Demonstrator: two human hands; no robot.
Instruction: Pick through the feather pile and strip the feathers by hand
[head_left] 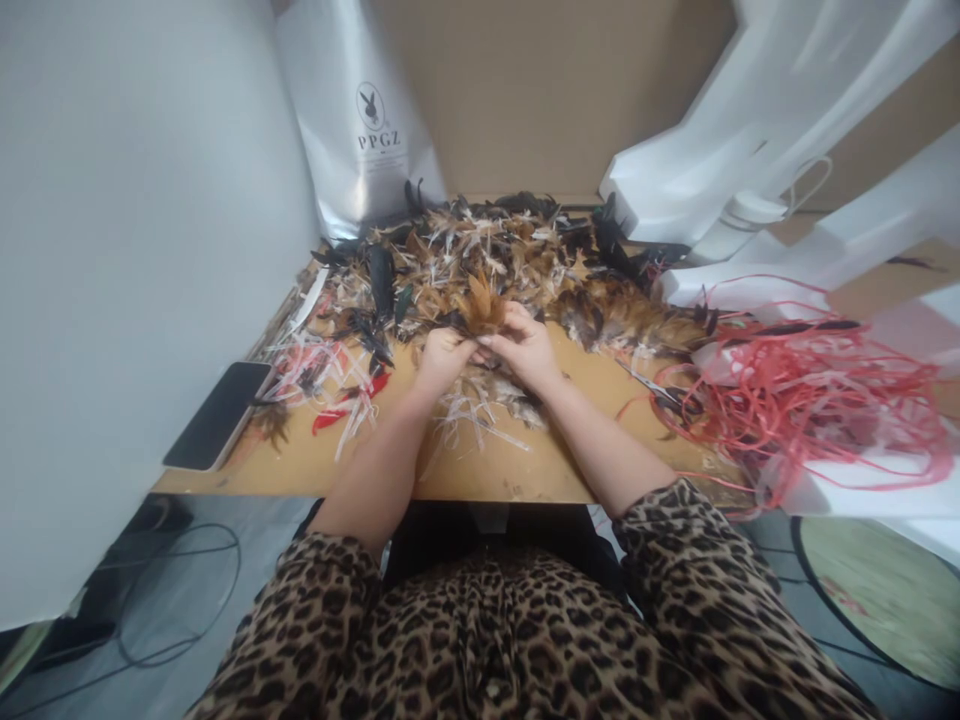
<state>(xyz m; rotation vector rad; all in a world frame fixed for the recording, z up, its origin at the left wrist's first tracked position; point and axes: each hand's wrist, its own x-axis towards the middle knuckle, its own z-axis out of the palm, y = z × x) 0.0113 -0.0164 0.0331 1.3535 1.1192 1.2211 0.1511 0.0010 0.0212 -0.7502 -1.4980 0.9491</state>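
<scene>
A small bunch of brown feathers (484, 308) stands tips up between my two hands, over the middle of the wooden table (495, 480). My left hand (447, 358) pinches the bunch low on its left side. On the other side my right hand (525, 345) has its fingers and thumb closed on the same bunch. The quill ends are hidden by my fingers. Just beyond lies a wide heap of loose brown and black feathers (517, 245). Pale quill scraps (476, 420) are scattered below my hands.
At the left edge lies a phone (217, 415), near white and red strips (319, 375). Scissors (660, 390) rest to the right beside a tangle of red ribbon (817, 400). A silver-white bag (367, 130) and a white bottle (739, 225) stand at the back.
</scene>
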